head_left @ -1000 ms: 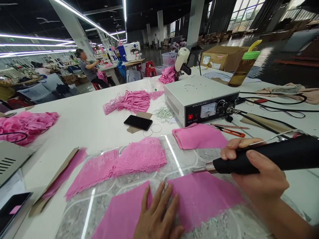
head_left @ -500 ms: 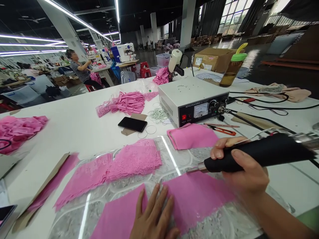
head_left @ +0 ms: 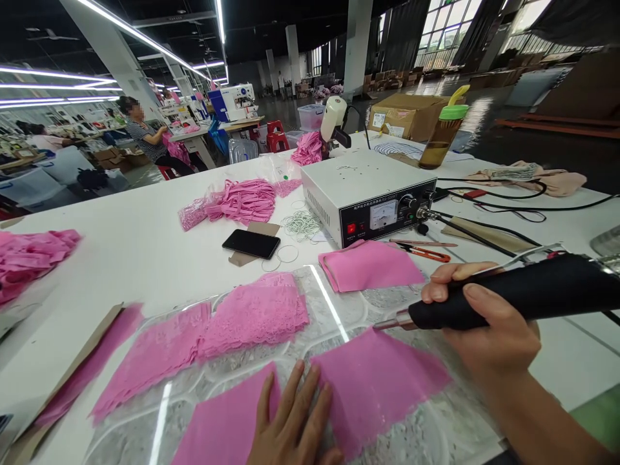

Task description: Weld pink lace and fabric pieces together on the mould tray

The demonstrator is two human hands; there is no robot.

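Note:
My right hand (head_left: 489, 316) wraps round a black handheld ultrasonic welder (head_left: 527, 290), its metal tip at the top corner of a flat pink fabric piece (head_left: 382, 381). Fingers stretched, my left hand (head_left: 293, 420) lies flat across the inner edges of that piece and a second pink piece (head_left: 223, 420) to its left. Both pieces rest on a clear-covered, marbled mat (head_left: 334, 310). Behind them is a layered stack of pink lace fabric (head_left: 256, 313). A folded pink cloth (head_left: 371, 266) lies between the mat's back edge and the control box (head_left: 368, 194).
A black phone (head_left: 252, 243) and pale elastic loops (head_left: 300, 225) lie mid-table. Orange-handled snips (head_left: 426, 252) sit before the box. Bundled pink straps (head_left: 242, 201), a cardboard box (head_left: 407, 116) and a lidded bottle (head_left: 443, 139) stand farther back. A person (head_left: 145, 135) sits at the far left.
My right hand and the welder have moved a little right, the tip now at the fabric's top corner. My left hand stays flat. The whole view has shifted slightly.

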